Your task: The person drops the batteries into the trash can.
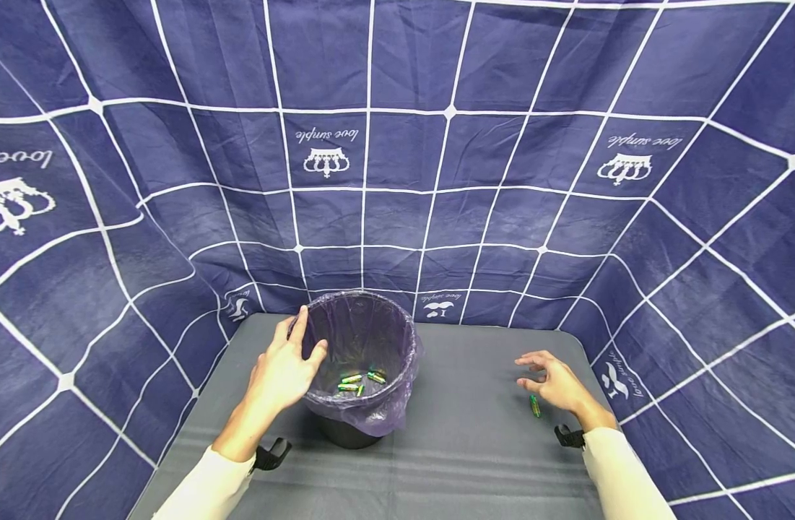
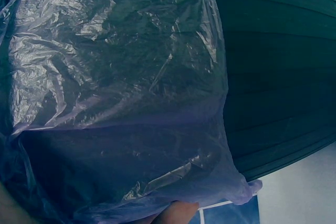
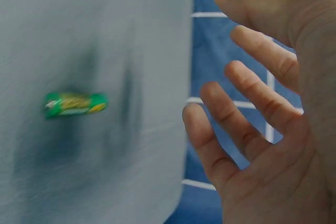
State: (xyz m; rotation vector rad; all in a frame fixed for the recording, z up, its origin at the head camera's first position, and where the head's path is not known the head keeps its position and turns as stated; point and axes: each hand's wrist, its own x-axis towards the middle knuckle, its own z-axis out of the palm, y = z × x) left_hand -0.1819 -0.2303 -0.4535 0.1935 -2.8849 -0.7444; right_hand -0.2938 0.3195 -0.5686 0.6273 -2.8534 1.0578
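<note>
A dark trash bin [image 1: 346,432] lined with a translucent purple bag [image 1: 403,393] stands on the table left of centre. Inside it lie several green and gold batteries [image 1: 349,388]. My left hand [image 1: 285,370] is at the bin's left rim, fingers spread and fairly straight. In the left wrist view, fingertips [image 2: 181,212] show beside the liner's folded-over skirt [image 2: 121,156]. On the right, my right hand [image 1: 556,383] hovers over a single green battery [image 3: 76,104] lying on the table. Its fingers are loosely bent and apart, with nothing between them.
The grey tabletop [image 1: 468,440] spans the space between bin and right hand. Blue curtains [image 1: 410,152] with white grid lines enclose the table at the back and both sides. Black straps [image 1: 271,454] circle both wrists.
</note>
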